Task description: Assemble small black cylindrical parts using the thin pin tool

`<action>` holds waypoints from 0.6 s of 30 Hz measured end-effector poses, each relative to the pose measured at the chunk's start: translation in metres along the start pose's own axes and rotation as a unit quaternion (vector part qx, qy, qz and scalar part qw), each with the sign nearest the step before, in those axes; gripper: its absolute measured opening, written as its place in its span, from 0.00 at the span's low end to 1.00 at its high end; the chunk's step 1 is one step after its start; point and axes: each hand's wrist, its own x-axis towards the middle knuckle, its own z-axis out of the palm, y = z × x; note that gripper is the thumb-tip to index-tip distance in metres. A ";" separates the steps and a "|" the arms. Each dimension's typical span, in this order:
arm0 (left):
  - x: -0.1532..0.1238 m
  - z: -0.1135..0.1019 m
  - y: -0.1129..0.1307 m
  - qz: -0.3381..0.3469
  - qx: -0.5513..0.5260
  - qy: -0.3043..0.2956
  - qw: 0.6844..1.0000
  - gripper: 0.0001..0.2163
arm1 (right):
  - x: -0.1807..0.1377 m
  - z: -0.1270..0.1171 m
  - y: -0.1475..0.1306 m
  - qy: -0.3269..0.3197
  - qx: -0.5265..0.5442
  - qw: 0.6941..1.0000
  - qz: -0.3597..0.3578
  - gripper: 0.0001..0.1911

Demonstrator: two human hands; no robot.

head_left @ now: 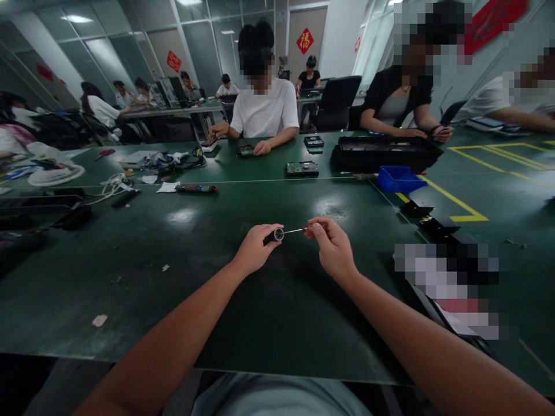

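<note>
My left hand (255, 247) is closed round a short black cylinder with a silver end (277, 235), which looks like a screwdriver handle. A thin metal shaft (293, 231) runs from that end to my right hand (333, 248), whose fingertips pinch the shaft's far tip. Both hands hover just above the dark green table (182, 277), near its middle and close together.
Across the table a person in a white shirt (265, 110) works on a small device (245, 151). A circuit board (302, 169), a black tray (385, 151), a blue bin (399, 178), a dark pen-like tool (196, 188) and cables (165, 162) lie beyond. Black parts (437, 222) sit at right.
</note>
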 end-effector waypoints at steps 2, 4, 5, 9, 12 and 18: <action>0.000 -0.001 -0.001 0.001 0.000 -0.001 1.000 0.19 | 0.001 -0.001 -0.002 0.000 -0.022 1.000 0.002 0.13; -0.001 -0.001 -0.001 0.002 0.002 0.001 1.000 0.19 | 0.001 -0.003 -0.005 0.001 -0.079 0.997 0.009 0.15; -0.001 -0.002 -0.001 0.004 0.004 0.002 1.000 0.19 | 0.002 -0.004 -0.007 0.003 -0.116 0.993 0.013 0.17; -0.001 -0.002 -0.001 0.018 0.018 0.007 1.000 0.19 | 0.003 -0.006 -0.014 0.021 -0.212 0.977 0.005 0.29; -0.001 -0.003 -0.002 0.025 0.028 0.004 0.999 0.19 | 0.004 -0.005 -0.015 0.017 -0.223 0.975 -0.006 0.30; -0.001 -0.003 -0.003 0.019 0.030 -0.002 0.999 0.19 | 0.002 -0.003 -0.012 0.005 -0.204 0.979 -0.007 0.24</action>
